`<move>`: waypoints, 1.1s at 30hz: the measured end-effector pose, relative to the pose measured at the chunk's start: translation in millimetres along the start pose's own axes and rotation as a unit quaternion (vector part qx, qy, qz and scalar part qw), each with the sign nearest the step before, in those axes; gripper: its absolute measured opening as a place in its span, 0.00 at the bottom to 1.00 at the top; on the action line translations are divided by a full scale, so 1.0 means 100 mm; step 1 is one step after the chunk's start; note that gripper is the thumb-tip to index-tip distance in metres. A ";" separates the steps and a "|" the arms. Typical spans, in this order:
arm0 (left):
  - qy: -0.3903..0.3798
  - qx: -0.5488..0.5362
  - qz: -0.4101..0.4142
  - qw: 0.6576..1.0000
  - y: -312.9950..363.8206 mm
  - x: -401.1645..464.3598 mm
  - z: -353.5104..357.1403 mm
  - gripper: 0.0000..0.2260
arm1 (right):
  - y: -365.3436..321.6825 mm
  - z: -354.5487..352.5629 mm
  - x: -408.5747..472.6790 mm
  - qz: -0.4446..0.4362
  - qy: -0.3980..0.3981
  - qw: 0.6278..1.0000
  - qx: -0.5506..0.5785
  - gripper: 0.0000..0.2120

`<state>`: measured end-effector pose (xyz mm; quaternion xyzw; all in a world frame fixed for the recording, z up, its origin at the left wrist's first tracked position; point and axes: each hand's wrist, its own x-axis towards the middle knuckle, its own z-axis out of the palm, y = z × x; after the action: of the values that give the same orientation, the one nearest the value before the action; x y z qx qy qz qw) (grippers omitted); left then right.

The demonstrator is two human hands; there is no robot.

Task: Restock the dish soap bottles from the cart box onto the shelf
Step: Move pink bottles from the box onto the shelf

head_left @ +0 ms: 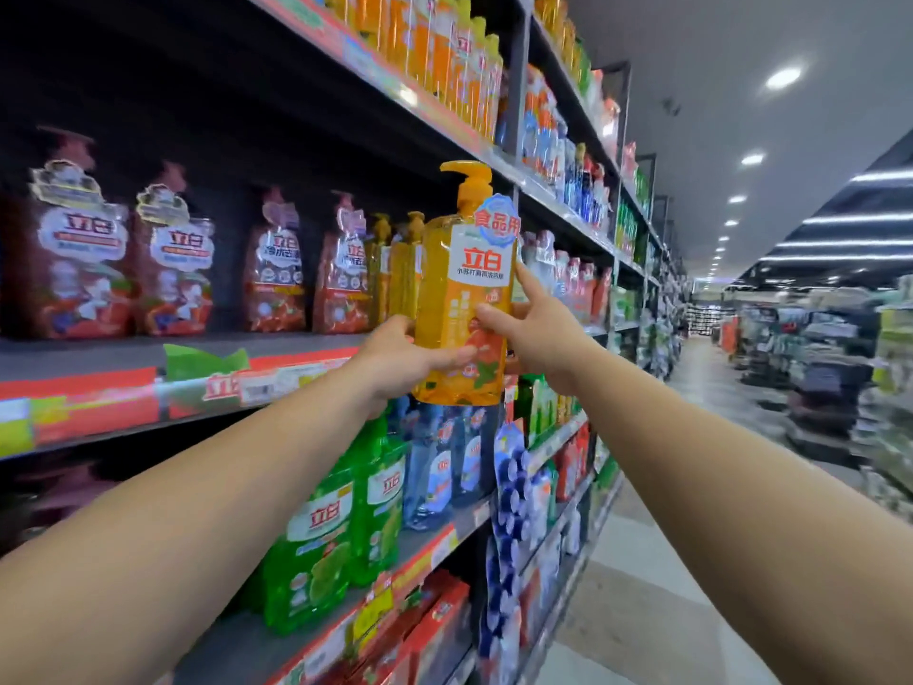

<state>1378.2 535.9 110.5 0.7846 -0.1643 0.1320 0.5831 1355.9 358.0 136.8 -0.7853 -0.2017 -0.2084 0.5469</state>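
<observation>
Person stands in a store aisle facing shelving on their left, both bare arms stretched out. Both hands on one orange dish soap bottle, held upright in the air in front of the shelf edge, not resting on it. Bottle has a yellow-orange pump top, white label with red characters, round blue-and-white tag at the neck.

Left hand grips the bottle's lower left side, thumb lying across the front near the bottom, other fingers wrapped behind and out of sight. Right hand holds the right side: thumb pressed on the front label mid-height, index finger pointing up along the right edge; remaining fingers hidden behind the bottle.

Just left of the held bottle, more orange pump bottles stand upright on that same shelf, in a tight row. Further left on it, red refill pouches stand spaced apart, with dark gaps between. Red price strip runs along the shelf front, with a green tag sticking up.

Shelf below: green bottles and blue bottles. Shelf above: a packed row of orange bottles with yellow caps. Bottom level: red boxes. Aisle floor runs off to the right, far displays blurred.
</observation>
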 end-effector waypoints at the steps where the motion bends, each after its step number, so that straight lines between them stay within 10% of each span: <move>1: 0.007 0.004 0.000 1.000 0.00 0.14 0.11 0.36 | 0.09 -0.11 0.13 -0.006 -0.008 1.000 -0.003 0.22; 4: 0.035 0.009 0.005 0.999 0.06 0.58 0.45 0.24 | 0.34 -0.48 0.58 -0.023 -0.022 0.999 -0.002 0.22; 8: 0.076 0.045 0.000 0.996 0.19 1.13 0.77 0.34 | 0.68 -0.81 1.29 -0.029 -0.028 0.999 0.006 0.19; 11: 0.118 0.112 -0.005 0.987 0.22 1.51 0.83 0.28 | 0.91 -0.81 1.76 -0.035 -0.020 0.999 0.021 0.36; 25: 0.210 0.233 -0.043 0.949 -0.36 2.81 0.63 0.19 | 1.66 -0.34 3.19 -0.126 -0.063 0.990 0.012 0.28; 33: 0.228 0.347 -0.094 0.905 -0.67 3.15 0.87 0.35 | 2.33 -0.33 3.50 -0.072 -0.147 0.980 0.109 0.24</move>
<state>1694.3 437.9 153.1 0.8978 0.1033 0.3007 0.3047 1770.9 283.4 158.3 -0.7264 -0.3574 -0.1063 0.5774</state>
